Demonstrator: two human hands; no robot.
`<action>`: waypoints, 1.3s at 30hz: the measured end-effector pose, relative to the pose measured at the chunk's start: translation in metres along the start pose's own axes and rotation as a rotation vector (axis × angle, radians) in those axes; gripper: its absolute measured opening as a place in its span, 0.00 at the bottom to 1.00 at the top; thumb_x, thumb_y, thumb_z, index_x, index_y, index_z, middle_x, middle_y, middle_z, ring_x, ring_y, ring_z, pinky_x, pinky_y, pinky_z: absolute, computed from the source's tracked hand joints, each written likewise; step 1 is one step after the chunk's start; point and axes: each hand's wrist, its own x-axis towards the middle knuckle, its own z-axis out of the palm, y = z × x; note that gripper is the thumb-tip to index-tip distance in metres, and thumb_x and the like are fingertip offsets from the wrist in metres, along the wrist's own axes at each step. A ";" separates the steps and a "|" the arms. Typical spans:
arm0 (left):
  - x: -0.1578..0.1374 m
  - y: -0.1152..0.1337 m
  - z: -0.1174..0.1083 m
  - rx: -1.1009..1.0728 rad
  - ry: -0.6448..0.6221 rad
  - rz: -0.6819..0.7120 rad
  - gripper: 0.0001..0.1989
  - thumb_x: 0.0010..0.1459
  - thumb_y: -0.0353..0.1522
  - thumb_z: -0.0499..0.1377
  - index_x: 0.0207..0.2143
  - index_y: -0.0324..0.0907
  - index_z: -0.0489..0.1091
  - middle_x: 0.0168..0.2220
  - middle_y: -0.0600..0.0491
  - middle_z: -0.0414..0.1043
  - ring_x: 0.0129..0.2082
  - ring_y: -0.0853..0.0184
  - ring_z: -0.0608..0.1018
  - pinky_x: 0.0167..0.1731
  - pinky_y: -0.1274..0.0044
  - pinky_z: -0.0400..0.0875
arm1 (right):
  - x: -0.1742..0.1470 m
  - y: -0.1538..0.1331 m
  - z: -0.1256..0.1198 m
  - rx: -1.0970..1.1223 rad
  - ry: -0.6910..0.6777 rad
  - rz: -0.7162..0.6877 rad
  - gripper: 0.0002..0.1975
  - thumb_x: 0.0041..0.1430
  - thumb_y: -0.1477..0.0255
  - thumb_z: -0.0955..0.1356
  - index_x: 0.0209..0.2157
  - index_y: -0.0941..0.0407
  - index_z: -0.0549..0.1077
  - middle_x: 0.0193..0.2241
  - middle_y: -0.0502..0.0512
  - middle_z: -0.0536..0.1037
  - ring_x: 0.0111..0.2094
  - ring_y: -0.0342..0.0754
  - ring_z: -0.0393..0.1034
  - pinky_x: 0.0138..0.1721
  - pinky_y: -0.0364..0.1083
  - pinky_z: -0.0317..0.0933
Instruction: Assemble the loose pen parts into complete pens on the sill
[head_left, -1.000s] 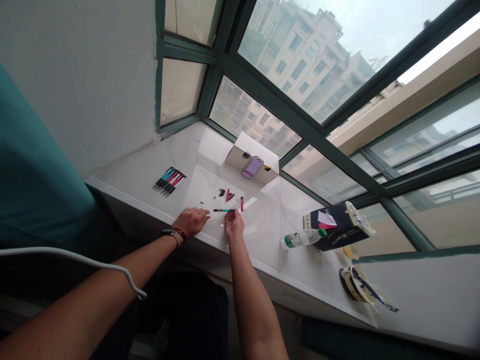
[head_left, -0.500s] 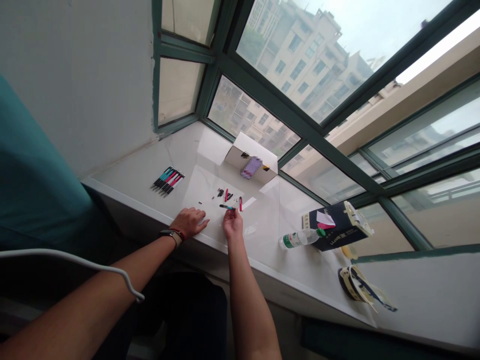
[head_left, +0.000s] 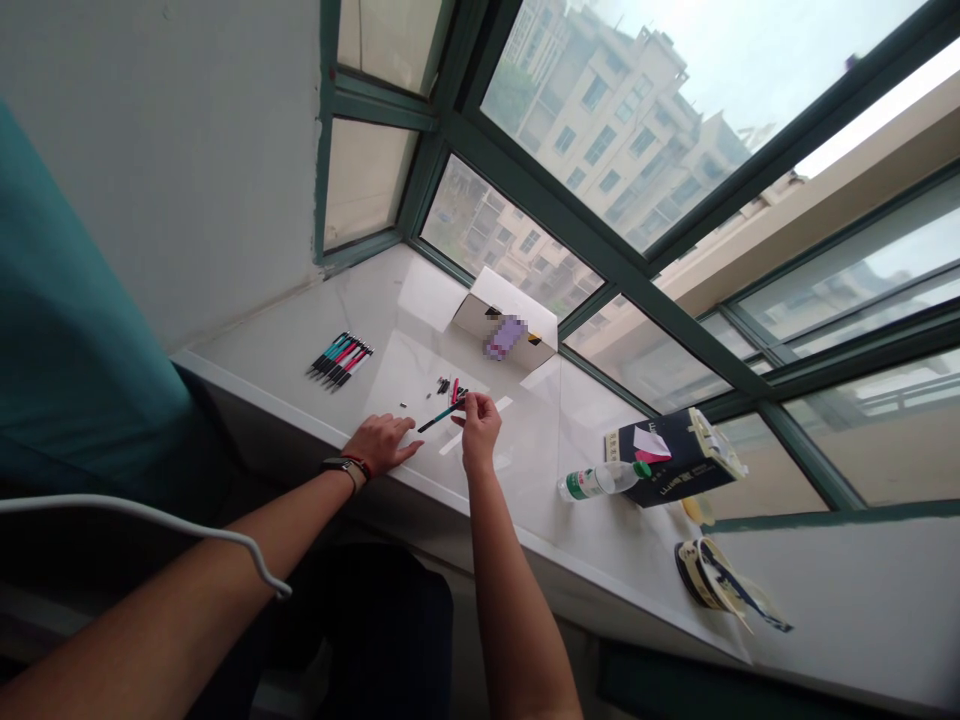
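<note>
Lettering (head_left: 684,483) blurs on the dark box (head_left: 694,445); the right hand (head_left: 481,424) holds a pen (head_left: 441,415).

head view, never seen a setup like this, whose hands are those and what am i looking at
There's no machine here: a person is working bare-handed, and the picture comes from a camera worn on that person's head, looking forward and down. The right hand holds a blue-and-black pen by one end; the left hand, with nothing visible in it, is near the other end. On the white ledge are a row of pens, some small loose parts, a plastic bottle and a dark carton.
</note>
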 end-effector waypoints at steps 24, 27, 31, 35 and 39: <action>0.001 -0.001 0.000 0.022 -0.052 0.011 0.20 0.69 0.43 0.46 0.36 0.45 0.73 0.30 0.48 0.75 0.34 0.59 0.74 0.35 0.70 0.59 | -0.020 0.095 -0.016 0.063 -0.004 0.224 0.18 0.53 0.55 0.71 0.28 0.57 0.73 0.26 0.54 0.78 0.24 0.43 0.70 0.29 0.43 0.68; 0.002 -0.001 -0.003 0.032 -0.051 -0.022 0.21 0.68 0.45 0.46 0.34 0.44 0.73 0.29 0.48 0.73 0.32 0.60 0.73 0.34 0.70 0.58 | -0.020 0.095 -0.016 0.100 -0.017 0.239 0.18 0.52 0.55 0.72 0.28 0.57 0.74 0.26 0.54 0.77 0.25 0.43 0.70 0.29 0.43 0.68; 0.002 0.000 -0.006 0.050 -0.072 -0.019 0.23 0.68 0.44 0.45 0.31 0.44 0.73 0.27 0.48 0.71 0.30 0.61 0.72 0.34 0.71 0.58 | -0.021 0.093 -0.015 0.189 -0.026 0.248 0.17 0.49 0.57 0.74 0.33 0.57 0.76 0.25 0.50 0.76 0.25 0.42 0.70 0.30 0.42 0.68; 0.001 0.000 -0.007 0.110 -0.079 0.020 0.23 0.69 0.42 0.43 0.30 0.43 0.71 0.27 0.47 0.71 0.31 0.60 0.72 0.33 0.70 0.57 | -0.022 0.089 -0.016 0.249 -0.072 0.276 0.19 0.48 0.56 0.74 0.34 0.57 0.76 0.28 0.51 0.76 0.28 0.43 0.72 0.32 0.42 0.68; 0.003 0.000 -0.008 0.143 -0.112 0.050 0.21 0.70 0.40 0.42 0.33 0.43 0.71 0.29 0.47 0.72 0.33 0.59 0.72 0.34 0.70 0.57 | -0.021 0.087 -0.019 0.179 -0.101 0.221 0.19 0.49 0.54 0.74 0.29 0.56 0.74 0.22 0.47 0.72 0.22 0.40 0.64 0.25 0.40 0.60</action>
